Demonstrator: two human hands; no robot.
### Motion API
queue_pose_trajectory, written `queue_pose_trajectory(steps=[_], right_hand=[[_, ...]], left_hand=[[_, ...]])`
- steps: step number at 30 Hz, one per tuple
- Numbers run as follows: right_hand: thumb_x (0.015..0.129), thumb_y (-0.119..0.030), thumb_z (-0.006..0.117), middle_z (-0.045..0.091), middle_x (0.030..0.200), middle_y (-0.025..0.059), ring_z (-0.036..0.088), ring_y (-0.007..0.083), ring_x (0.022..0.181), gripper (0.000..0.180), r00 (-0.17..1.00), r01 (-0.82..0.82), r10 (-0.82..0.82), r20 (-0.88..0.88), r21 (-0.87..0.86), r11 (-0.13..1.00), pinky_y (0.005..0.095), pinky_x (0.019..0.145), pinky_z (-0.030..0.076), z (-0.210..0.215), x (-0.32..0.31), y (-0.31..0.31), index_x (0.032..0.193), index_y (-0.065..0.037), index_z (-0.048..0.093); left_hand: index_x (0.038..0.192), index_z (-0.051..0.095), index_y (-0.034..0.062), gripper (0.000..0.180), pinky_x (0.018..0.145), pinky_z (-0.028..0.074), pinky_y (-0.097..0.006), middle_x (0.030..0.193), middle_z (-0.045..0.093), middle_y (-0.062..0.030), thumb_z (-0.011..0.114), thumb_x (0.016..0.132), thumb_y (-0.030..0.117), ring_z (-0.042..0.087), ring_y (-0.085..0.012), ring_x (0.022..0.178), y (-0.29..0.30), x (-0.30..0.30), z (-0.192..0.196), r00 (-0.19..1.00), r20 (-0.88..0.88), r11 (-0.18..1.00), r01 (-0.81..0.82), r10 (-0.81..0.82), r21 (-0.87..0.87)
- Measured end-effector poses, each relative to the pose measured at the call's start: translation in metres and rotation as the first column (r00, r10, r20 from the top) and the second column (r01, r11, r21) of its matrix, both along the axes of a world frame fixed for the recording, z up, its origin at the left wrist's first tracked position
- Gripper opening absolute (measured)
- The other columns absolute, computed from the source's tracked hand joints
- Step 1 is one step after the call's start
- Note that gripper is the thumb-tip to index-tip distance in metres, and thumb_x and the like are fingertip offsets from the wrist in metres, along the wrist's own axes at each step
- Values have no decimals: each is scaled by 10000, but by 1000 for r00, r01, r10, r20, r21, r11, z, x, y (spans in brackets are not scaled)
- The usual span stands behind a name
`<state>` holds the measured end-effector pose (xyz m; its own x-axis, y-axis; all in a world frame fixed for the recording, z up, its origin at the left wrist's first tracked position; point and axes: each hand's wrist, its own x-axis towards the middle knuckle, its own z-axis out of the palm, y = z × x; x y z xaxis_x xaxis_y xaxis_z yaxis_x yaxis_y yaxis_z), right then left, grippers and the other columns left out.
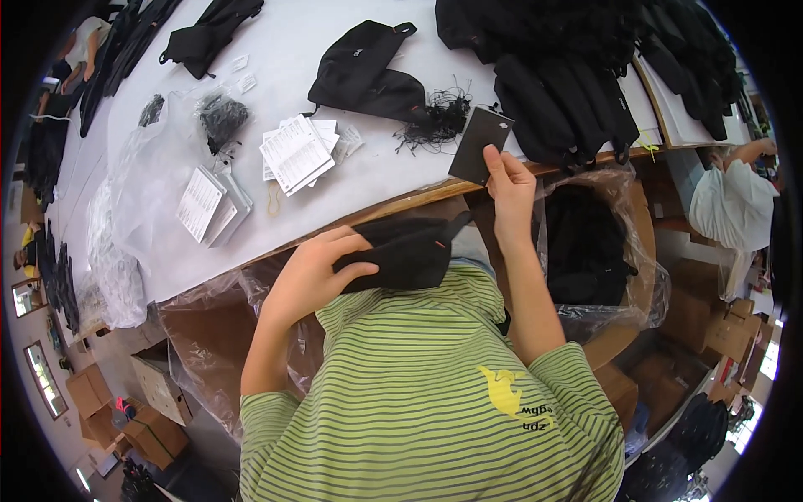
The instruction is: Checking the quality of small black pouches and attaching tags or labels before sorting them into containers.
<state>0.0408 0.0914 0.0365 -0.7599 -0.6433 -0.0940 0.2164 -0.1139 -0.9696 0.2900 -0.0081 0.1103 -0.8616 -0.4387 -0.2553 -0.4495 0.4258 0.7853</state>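
Note:
My left hand (314, 272) grips the edge of a black fabric pouch (410, 259) in front of my body, fingers on top and thumb at the side. The pouch has a loop at one corner and a small red mark. Over the table's edge, my right hand (508, 188) pinches a flat dark card (481, 146) between thumb and fingers. Close by the card lies a tangle of thin black strings (439, 117). Beyond it rest two similar black pouches (364, 71), partly overlapping. To their left are a fanned stack of white printed cards (299, 155) and a second stack (209, 205).
Black bags (552, 92) are heaped at the far right of the white table (276, 251). Clear plastic (117, 243) and a small bundle of black strings (222, 117) lie at left. Below the table's edge stands a plastic-lined carton (640, 234) holding black goods. A person (736, 197) is at far right.

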Motion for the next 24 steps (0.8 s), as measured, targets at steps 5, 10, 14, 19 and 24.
queue_pose_trajectory(steps=[5,10,14,19,24], right_hand=[[821,-180,703,417,485,-57,368,18,459,298,768,-494,609,-198,421,761,217,426,252,64,17,4,617,-5,573],[821,-385,644,625,655,113,593,286,599,353,201,-443,874,-442,755,484,375,563,448,57,23,17,736,-47,696],[823,-453,623,649,735,120,623,306,699,395,371,-656,882,-290,591,470,363,641,479,42,27,29,869,-67,694],[708,-286,782,634,676,104,514,182,551,434,391,-607,874,-290,633,481,279,565,425,39,26,44,984,-18,581],[710,-260,777,597,629,86,456,151,522,354,441,-595,868,-229,650,473,268,537,394,38,20,44,895,-9,611]], left_hand=[[875,598,26,214,879,460,-393,1238,505,-129,718,721,112,531,-331,1076,10,-26,-7,975,-200,938,19,-93,-346],[844,599,66,173,856,442,-364,1071,597,-91,698,744,166,554,-306,962,1,-42,-14,888,-272,754,116,-370,-647],[889,603,66,199,753,433,-385,735,577,-119,654,817,245,560,-313,772,-21,-47,-32,944,-171,952,256,-283,-167],[882,611,29,244,916,369,-413,1000,566,-124,677,777,240,502,-293,1019,-90,-71,-83,984,-170,551,-170,51,-817],[973,605,28,368,988,311,-426,1047,579,-95,740,685,213,466,-297,1110,-101,-82,-92,986,159,484,118,46,-867]])
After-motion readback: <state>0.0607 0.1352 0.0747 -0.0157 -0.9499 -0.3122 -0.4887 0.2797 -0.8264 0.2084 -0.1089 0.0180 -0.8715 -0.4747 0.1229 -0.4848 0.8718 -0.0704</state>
